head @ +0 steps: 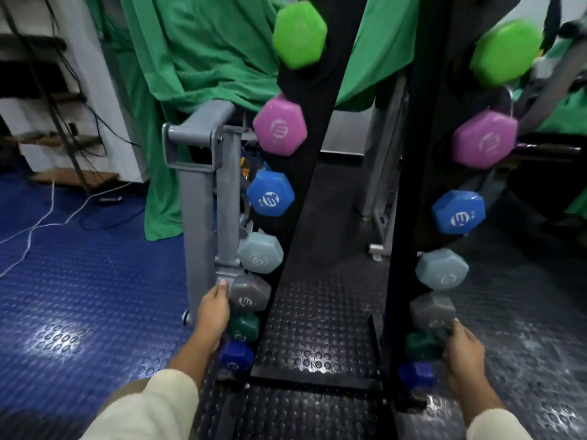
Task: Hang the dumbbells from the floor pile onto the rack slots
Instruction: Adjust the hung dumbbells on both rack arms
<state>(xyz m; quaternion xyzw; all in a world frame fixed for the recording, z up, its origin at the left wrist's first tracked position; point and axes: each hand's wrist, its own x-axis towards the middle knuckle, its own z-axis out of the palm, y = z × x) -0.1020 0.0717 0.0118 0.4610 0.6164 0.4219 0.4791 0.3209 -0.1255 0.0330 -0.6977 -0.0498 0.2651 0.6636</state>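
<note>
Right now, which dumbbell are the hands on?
The grey one, fifth down: left hand and right hand at its ends, above the dark green.

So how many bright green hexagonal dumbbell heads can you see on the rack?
2: one bright green hexagonal head tops the left upright, the other tops the right upright. None seem hidden.

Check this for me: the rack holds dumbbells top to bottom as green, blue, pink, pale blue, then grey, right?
Not quite. In the head view the pink dumbbell hangs directly under the green dumbbell, with the blue dumbbell third. Pale blue dumbbell, then grey dumbbell, is right.
</note>
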